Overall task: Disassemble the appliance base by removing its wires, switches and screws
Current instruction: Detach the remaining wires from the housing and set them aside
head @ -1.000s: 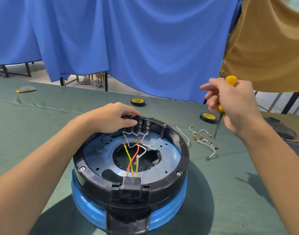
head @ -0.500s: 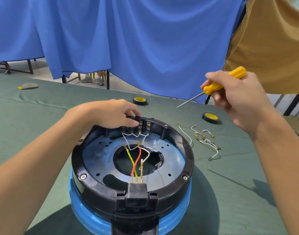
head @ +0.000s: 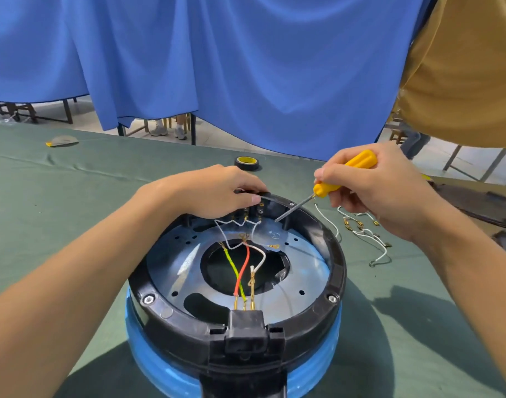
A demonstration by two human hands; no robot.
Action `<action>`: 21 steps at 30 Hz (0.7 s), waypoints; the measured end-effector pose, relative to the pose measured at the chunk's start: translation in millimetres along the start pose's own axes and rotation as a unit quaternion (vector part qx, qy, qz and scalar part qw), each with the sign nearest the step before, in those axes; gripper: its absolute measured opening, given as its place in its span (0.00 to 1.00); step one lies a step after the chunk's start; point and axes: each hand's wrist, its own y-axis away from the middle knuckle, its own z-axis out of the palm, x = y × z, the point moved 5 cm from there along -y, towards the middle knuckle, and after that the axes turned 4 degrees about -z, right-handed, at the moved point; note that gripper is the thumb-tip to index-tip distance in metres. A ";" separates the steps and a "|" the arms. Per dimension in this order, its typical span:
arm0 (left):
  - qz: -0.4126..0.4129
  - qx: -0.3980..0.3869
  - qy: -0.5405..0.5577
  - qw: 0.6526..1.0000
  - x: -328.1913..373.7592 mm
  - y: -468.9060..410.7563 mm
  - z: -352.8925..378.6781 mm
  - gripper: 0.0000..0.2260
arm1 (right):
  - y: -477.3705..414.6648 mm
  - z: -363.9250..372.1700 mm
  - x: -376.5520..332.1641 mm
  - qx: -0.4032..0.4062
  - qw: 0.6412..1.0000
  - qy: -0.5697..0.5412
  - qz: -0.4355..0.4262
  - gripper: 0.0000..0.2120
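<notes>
The appliance base (head: 174,320) sits at lower centre on the green counter (head: 73,202). The left hand (head: 214,193) has its fingers curled over the base's far rim. The right hand (head: 384,193) grasps a yellow screwdriver (head: 326,188), whose tip is inside that rim. Loose wires (head: 361,232) lie at right.

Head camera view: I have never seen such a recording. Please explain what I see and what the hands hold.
No robot here: a person wears one camera on the head, so you look down at their two hands. The left hand grips the far rim of a round appliance base, which stands on a green cloth. The right hand holds a yellow screwdriver, its tip pointing into the base. Coloured wires cross inside it. Loose white wires and a tape roll lie on the cloth.
</notes>
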 end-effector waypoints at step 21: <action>0.033 0.037 0.052 0.997 -15.3 -11.0 2.2 0.14 | -0.4 19.7 5.1 0.019 0.996 0.082 -0.037 0.11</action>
